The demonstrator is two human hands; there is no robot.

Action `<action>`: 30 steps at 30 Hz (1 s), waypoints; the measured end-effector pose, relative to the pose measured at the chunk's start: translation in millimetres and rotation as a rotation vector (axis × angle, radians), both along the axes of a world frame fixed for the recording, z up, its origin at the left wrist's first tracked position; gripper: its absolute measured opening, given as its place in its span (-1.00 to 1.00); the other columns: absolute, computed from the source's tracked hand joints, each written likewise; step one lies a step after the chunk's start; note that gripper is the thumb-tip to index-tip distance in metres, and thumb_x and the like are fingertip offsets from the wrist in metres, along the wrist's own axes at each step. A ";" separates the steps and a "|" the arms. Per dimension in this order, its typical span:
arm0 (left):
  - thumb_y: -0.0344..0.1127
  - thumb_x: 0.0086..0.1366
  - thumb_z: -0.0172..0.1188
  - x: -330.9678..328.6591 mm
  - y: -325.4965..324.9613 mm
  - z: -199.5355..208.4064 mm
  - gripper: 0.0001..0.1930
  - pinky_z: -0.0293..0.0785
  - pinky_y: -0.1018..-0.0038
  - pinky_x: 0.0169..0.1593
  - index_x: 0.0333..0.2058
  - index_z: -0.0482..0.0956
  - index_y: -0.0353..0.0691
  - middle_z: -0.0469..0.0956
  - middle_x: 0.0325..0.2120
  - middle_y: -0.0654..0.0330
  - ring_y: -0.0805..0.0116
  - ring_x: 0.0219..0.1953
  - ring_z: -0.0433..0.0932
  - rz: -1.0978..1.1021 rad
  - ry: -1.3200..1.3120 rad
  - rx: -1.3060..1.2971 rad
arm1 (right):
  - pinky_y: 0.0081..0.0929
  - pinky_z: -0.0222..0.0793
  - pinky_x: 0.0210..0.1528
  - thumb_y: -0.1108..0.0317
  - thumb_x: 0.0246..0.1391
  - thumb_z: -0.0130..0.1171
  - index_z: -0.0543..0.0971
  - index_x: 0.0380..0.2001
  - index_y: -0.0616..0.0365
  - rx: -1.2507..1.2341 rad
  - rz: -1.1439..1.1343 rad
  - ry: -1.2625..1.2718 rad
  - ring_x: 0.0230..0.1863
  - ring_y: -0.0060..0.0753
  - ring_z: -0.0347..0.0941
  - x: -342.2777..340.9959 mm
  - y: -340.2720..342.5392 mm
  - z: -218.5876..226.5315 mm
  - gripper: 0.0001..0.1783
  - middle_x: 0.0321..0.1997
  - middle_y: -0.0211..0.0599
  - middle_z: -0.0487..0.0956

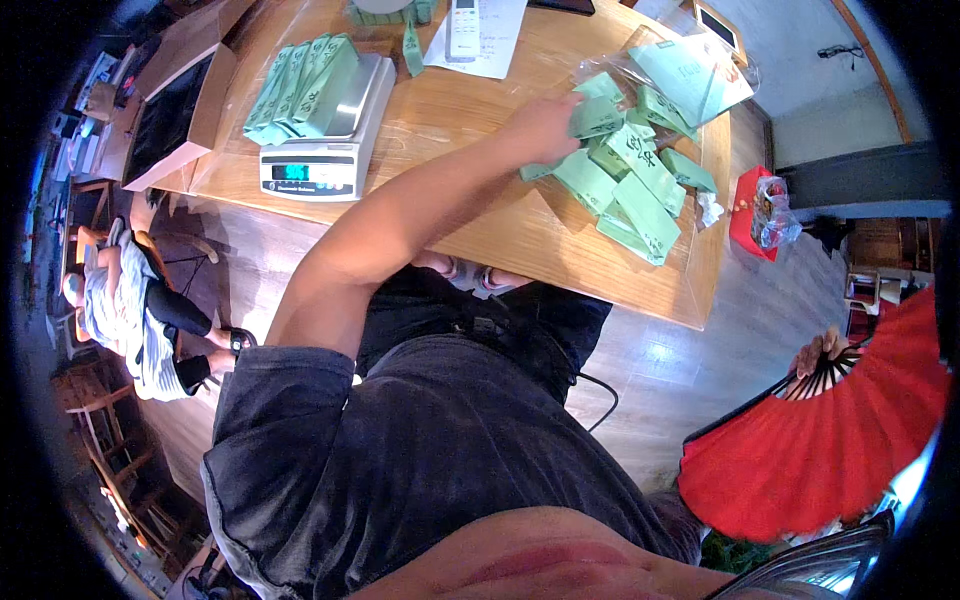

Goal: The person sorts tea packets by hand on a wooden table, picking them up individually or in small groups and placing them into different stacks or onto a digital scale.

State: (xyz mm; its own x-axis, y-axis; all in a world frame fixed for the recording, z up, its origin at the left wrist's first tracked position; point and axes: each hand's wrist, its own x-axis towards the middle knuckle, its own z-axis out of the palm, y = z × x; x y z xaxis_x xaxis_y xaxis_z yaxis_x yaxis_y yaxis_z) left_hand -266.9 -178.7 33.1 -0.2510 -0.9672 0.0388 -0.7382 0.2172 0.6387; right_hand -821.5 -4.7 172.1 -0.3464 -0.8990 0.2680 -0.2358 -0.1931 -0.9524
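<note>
My left hand (553, 128) reaches across the wooden table (450, 180) to a loose heap of pale green packets (640, 150) with dark lettering. Its fingers close on one green packet (597, 117) at the heap's left side and are partly hidden there. Out to the right, my right hand (818, 354) grips a spread red folding fan (830, 440) at the base of its ribs. On the left of the table stands a white electronic scale (315, 172) with a lit display. Several green packets (303, 88) lie side by side on its pan.
Behind lie a white remote control (463, 32) on a paper sheet (502, 45) and a lone green packet (412, 50). An open cardboard box (185, 120) adjoins the table's left edge. A red box (750, 215) with clear plastic stands to the right. Someone sits at left (135, 310).
</note>
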 end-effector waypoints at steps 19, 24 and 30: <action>-0.19 -0.04 0.56 43.8 46.7 -7.4 0.10 0.12 0.13 0.42 0.39 0.00 -0.09 0.14 0.35 -0.06 0.01 0.38 0.15 -0.158 0.525 -0.064 | -0.60 0.05 -0.82 -0.20 0.19 0.21 0.30 -0.43 0.04 0.020 0.237 -0.139 -0.76 -0.60 0.16 2.8 -9.0 -6.9 -0.45 -0.43 -0.41 0.36; -0.04 -0.06 0.54 27.7 40.8 8.5 -0.01 0.02 0.04 0.45 0.32 0.22 -0.11 0.20 0.34 -0.03 -0.05 0.41 0.12 -0.404 -0.155 -0.332 | -0.62 0.05 -0.78 -0.18 0.19 0.24 0.32 -0.42 0.03 0.058 0.250 -0.164 -0.72 -0.60 0.20 4.7 -4.4 2.6 -0.47 -0.52 -0.48 0.33; -0.15 0.02 0.43 1.9 31.2 3.3 -0.27 0.09 0.07 0.42 0.18 0.37 -0.10 0.47 0.10 0.09 0.07 0.26 0.36 -0.539 -0.367 -0.395 | -0.68 0.13 -0.55 -0.20 0.17 0.25 0.44 -0.30 0.04 0.036 0.100 -0.131 -0.52 -0.67 0.29 20.5 -7.4 5.2 -0.49 -0.47 -0.57 0.40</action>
